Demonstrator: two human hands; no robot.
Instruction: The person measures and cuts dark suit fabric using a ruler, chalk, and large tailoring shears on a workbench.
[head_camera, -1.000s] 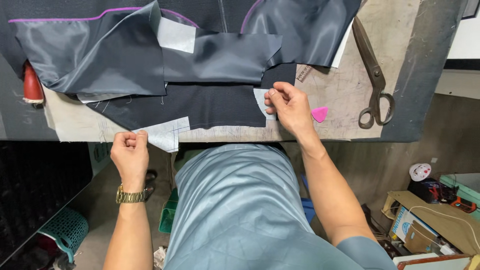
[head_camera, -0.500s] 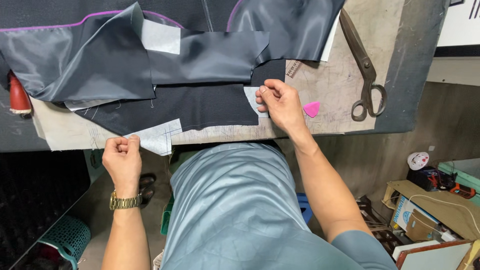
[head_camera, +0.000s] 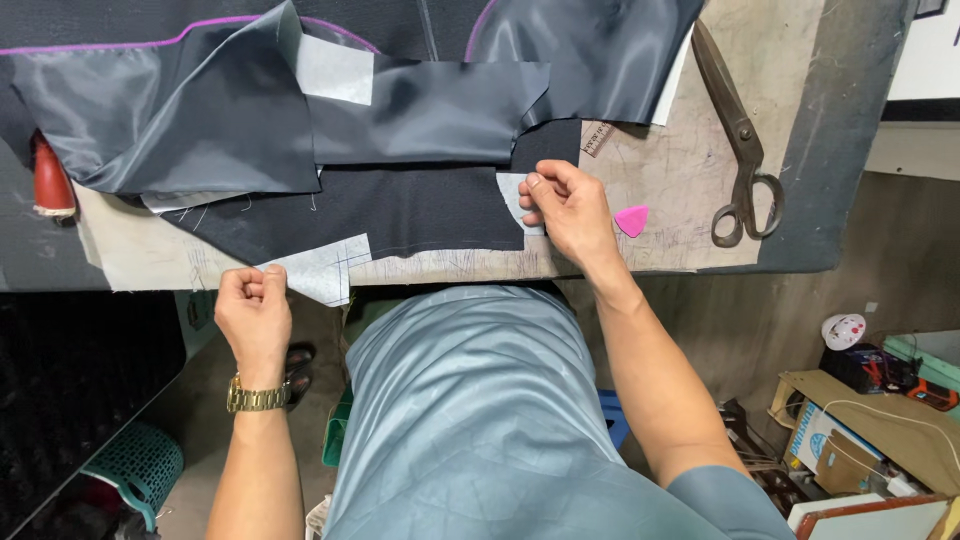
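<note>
A dark cloth piece (head_camera: 400, 205) lies flat on the worktable (head_camera: 680, 170), with white interfacing at both lower corners. My left hand (head_camera: 255, 305) is closed, pinching the white left corner (head_camera: 325, 268) at the table's near edge. My right hand (head_camera: 565, 205) pinches the white right corner (head_camera: 512, 190) of the same piece. Shiny grey lining fabric (head_camera: 200, 110) with a purple edge lies folded over the cloth's far side. A gold watch sits on my left wrist.
Large metal shears (head_camera: 738, 140) lie on the table at the right. A pink triangular chalk (head_camera: 631, 219) rests just right of my right hand. A red object (head_camera: 48, 180) sits at the left edge. A teal basket (head_camera: 135, 465) and boxes (head_camera: 850, 440) stand on the floor.
The view has shifted slightly. My left hand has closed tighter on the white corner at the table edge. My right hand stays on the right corner.
</note>
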